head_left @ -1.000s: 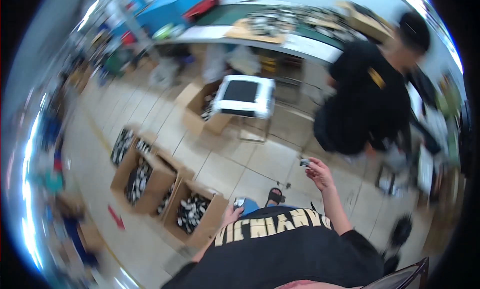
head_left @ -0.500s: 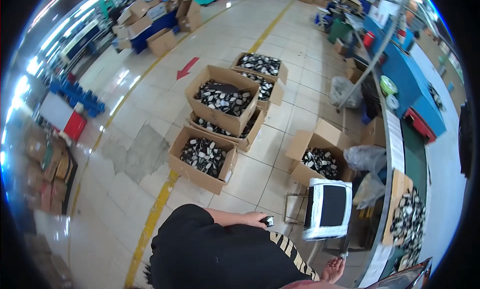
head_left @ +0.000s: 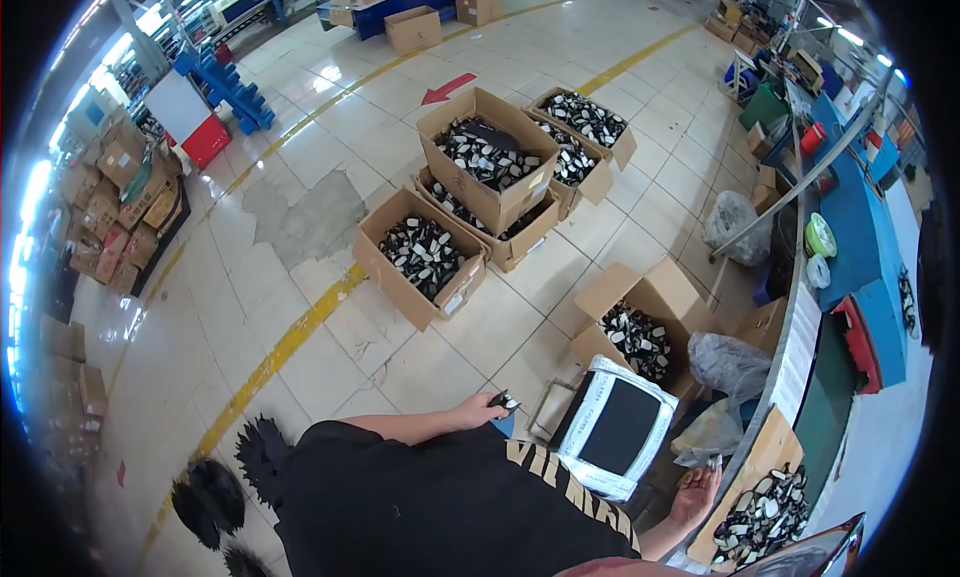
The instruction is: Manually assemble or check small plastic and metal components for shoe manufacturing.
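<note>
My left hand (head_left: pixel 478 411) is closed around one or more small black-and-white pieces (head_left: pixel 504 402), held out beside the stool. At the bench edge, my right hand (head_left: pixel 695 495) has its fingers curled up, with a small whitish piece (head_left: pixel 714 462) at the fingertips; its exact kind is too small to tell. Beside that hand, a pile of similar black-and-white pieces (head_left: pixel 765 517) lies on a cardboard sheet (head_left: pixel 777 440). Between my hands stands a stool with a black seat (head_left: pixel 620 427) wrapped round its rim in white tape.
An open carton (head_left: pixel 672 295) of such pieces stands beyond the stool. Several more filled cartons (head_left: pixel 385 267), some stacked, stand on the tiled floor ahead. Plastic bags (head_left: pixel 733 365) hang by the green-topped bench (head_left: pixel 835 397) at right. Boxes on a pallet (head_left: pixel 130 192) are at far left.
My view has turned, shifting the scene. My right hand has risen toward the cardboard sheet and the pile. My left hand stays closed on its pieces, the arm reaching out farther.
</note>
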Available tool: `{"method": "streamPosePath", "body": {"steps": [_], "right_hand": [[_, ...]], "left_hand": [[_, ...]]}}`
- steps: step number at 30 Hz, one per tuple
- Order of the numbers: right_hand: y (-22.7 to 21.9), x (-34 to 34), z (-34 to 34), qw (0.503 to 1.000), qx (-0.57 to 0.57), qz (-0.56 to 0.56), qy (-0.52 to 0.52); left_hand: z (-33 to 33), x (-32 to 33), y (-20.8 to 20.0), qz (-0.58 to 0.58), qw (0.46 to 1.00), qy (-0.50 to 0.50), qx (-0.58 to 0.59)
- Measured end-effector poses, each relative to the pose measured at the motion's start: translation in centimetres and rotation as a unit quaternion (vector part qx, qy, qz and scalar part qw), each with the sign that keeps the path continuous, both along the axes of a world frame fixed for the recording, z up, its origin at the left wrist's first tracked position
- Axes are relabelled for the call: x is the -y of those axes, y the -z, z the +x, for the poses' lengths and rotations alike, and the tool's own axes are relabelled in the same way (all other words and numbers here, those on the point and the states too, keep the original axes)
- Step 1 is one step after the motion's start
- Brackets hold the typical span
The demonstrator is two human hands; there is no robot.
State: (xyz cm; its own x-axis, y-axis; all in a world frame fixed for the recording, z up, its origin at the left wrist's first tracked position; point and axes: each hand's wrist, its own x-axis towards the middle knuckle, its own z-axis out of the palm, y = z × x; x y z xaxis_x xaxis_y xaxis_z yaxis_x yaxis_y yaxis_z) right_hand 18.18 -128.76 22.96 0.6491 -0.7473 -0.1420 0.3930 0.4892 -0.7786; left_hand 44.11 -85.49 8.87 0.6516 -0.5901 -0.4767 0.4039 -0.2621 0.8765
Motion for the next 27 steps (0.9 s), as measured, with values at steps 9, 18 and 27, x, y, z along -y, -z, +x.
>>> {"method": "streamPosePath", "body": {"steps": [9, 18, 27], "right_hand": [[-1.9, 1.6, -12.4, 0.993, 0.063, -0.071, 0.073], [-6.9, -3.4, -21.3, 0.923, 0.176, -0.135, 0.315], [-10.0, -2.9, -34.0, 0.847, 0.226, -0.209, 0.433]], "left_hand": [[-2.5, 3.4, 4.0, 0.053, 0.991, 0.102, 0.067], [-0.2, 11.1, 2.3, 0.126, 0.953, 0.262, -0.083], [-5.8, 24.7, 7.0, 0.059, 0.858, 0.375, 0.346]]}}
